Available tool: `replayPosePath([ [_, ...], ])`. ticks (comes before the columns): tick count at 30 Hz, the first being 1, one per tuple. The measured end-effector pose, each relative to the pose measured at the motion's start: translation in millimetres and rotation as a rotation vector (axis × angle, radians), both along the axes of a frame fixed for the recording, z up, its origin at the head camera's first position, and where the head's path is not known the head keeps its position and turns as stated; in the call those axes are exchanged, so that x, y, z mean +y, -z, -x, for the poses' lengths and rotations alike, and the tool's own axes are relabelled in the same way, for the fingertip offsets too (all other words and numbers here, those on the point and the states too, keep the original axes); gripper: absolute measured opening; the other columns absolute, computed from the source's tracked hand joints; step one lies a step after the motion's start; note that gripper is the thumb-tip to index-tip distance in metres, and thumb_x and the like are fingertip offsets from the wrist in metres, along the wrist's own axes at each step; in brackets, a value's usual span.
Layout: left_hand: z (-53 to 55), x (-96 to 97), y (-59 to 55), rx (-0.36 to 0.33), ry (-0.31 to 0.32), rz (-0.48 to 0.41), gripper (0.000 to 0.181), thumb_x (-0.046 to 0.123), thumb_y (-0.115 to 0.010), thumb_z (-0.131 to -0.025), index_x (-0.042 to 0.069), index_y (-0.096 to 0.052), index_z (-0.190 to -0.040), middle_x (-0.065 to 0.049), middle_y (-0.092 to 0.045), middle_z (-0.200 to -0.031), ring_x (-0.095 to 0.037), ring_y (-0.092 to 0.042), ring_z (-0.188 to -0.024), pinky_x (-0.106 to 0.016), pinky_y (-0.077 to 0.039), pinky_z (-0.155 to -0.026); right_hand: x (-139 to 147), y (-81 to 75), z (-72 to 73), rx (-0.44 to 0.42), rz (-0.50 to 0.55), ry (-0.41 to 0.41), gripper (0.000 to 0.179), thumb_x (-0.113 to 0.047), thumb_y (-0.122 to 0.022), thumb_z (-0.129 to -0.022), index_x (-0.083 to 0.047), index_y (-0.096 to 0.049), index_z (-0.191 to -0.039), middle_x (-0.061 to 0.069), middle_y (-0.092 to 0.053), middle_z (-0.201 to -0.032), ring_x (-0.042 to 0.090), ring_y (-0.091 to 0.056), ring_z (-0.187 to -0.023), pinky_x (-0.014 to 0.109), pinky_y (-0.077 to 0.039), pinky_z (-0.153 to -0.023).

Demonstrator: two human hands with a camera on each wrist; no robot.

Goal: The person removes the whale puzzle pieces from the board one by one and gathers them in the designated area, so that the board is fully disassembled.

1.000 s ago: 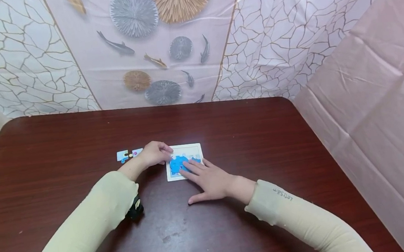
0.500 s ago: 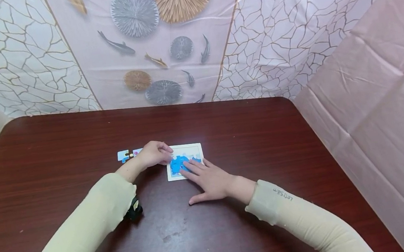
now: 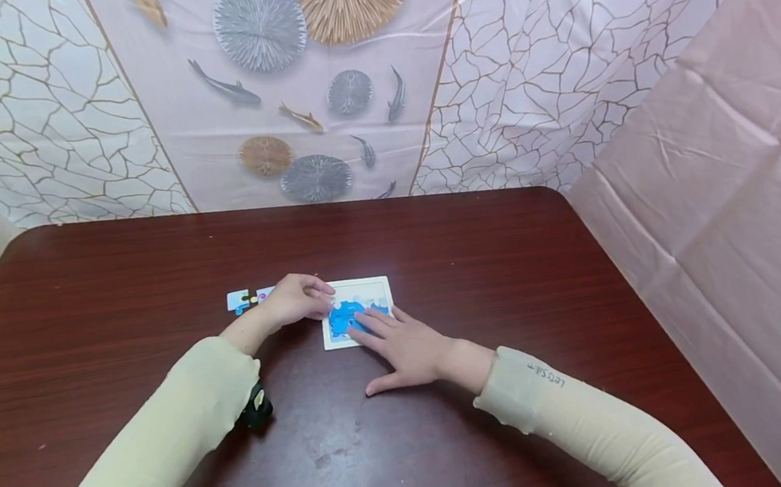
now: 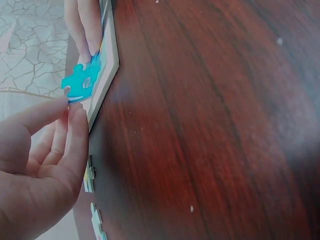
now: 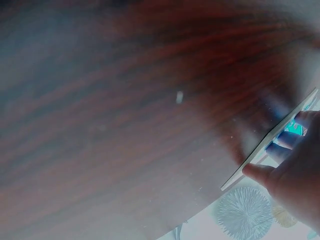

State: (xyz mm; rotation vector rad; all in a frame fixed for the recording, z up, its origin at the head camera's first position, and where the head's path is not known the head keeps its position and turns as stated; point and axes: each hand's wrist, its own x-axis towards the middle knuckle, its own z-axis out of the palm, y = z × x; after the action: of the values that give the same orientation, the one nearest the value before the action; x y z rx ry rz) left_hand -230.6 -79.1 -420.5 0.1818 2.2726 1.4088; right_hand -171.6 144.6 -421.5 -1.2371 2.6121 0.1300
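Observation:
A small white-framed jigsaw board lies flat on the table, its lower part filled with blue picture. At its left side my left hand pinches a blue jigsaw piece between thumb and fingers. In the left wrist view the piece is tilted, held right over the board's corner. My right hand rests with spread fingers on the board's lower right part, covering some of the picture. Its thumb lies out on the table. In the right wrist view, fingertips meet the board's edge.
Left of the board, two loose jigsaw pieces lie on the dark wooden table: one light blue piece and another piece partly behind my left hand. A patterned cloth hangs at the table's back edge.
My left forearm has shifted slightly left and down, while its fingers stay at the board's left side with the blue jigsaw piece. The right hand has not moved.

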Motion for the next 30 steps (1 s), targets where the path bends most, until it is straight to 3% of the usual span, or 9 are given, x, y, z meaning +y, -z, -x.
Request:
replayPosePath([
  [7,-2.0,-5.6,0.0,0.005,0.033,-0.031,0.035,0.009,-0.064,-0.087,-0.005,-0.057,-0.119,-0.02,-0.066,-0.105,-0.011,-0.066,-0.08,-0.03,-0.057,-0.08,-0.1,1.3,1.6,-0.014,-0.007,0.002,0.088,-0.069,-0.046,-0.083,-0.019,-0.019,-0.15,0.007,-0.016,-0.157,0.026,-0.012,-0.146,0.052,-0.018,-0.116],
  [19,-1.5,-3.5,-1.7,-0.02,0.012,-0.04,0.034,0.004,-0.062,-0.087,-0.008,-0.057,-0.118,-0.023,-0.063,-0.11,-0.01,-0.065,-0.078,-0.03,-0.057,-0.079,-0.8,-1.9,2.1,-0.033,-0.025,0.014,0.087,-0.07,-0.044,-0.084,-0.022,-0.018,-0.151,0.004,-0.013,-0.158,0.023,-0.01,-0.146,0.05,-0.018,-0.117],
  [26,-0.9,-0.1,-1.4,-0.014,0.011,-0.03,0.033,0.004,-0.061,-0.086,-0.009,-0.057,-0.117,-0.024,-0.063,-0.111,-0.008,-0.064,-0.074,-0.029,-0.058,-0.077,-0.1,-4.7,-1.1,-0.012,0.032,-0.069,0.086,-0.069,-0.046,-0.083,-0.019,-0.024,-0.149,0.003,-0.02,-0.157,0.021,-0.017,-0.145,0.048,-0.019,-0.117],
  [30,-1.1,2.4,-1.7,-0.009,0.011,-0.028,0.033,0.002,-0.061,-0.086,-0.01,-0.057,-0.116,-0.022,-0.064,-0.108,-0.006,-0.062,-0.072,-0.028,-0.058,-0.075,0.4,-4.5,-3.3,-0.02,0.009,-0.083,0.086,-0.07,-0.045,-0.084,-0.019,-0.023,-0.15,0.0,-0.02,-0.157,0.018,-0.017,-0.145,0.046,-0.018,-0.118],
])
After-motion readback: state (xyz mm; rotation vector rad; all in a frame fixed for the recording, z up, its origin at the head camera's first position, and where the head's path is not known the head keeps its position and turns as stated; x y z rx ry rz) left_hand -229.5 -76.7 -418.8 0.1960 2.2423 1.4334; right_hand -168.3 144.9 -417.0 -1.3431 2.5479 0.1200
